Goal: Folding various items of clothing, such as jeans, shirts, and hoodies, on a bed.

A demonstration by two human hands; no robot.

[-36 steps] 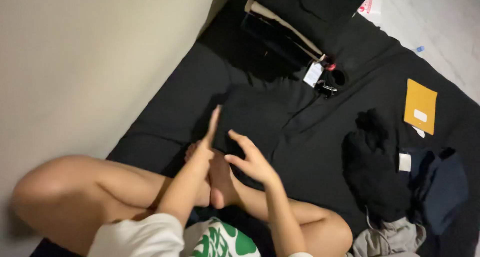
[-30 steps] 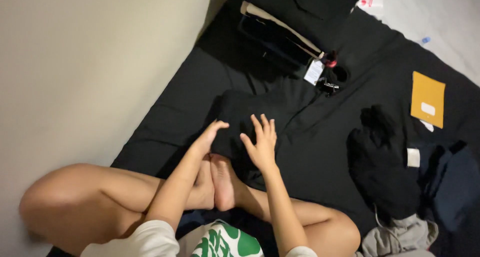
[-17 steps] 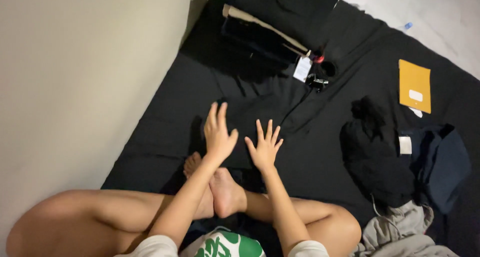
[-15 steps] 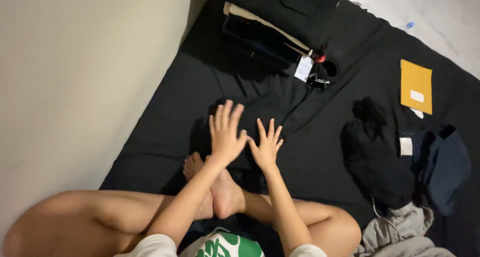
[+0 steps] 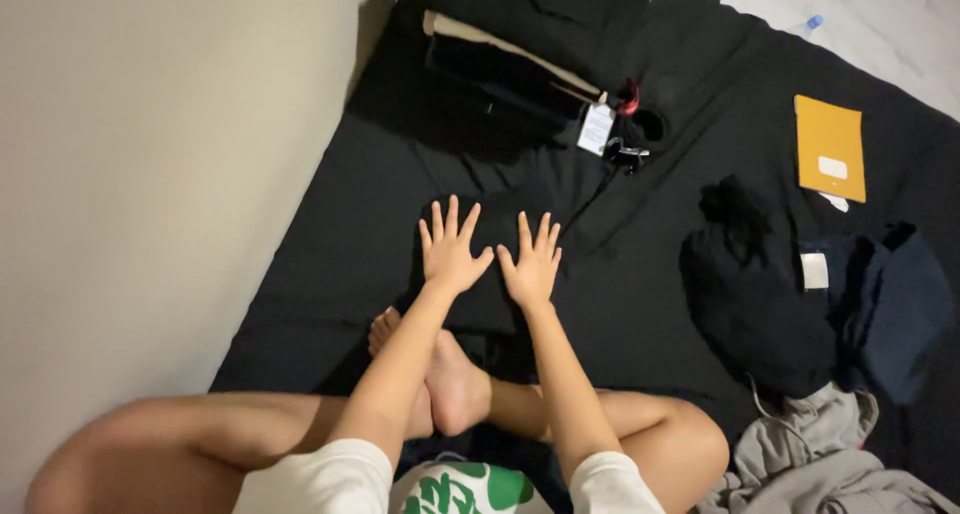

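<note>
Head view: both hands, left (image 5: 449, 254) and right (image 5: 531, 264), spread flat atop folded black garment (image 5: 480, 274).

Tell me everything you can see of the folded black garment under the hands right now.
The folded black garment is a flat, roughly rectangular bundle of soft, matte dark cloth. It lies on the black sheet just beyond the person's crossed bare feet. The left hand and right hand rest palms down on top, fingers spread, side by side. Against the dark sheet its edges and details are hard to tell.
</note>
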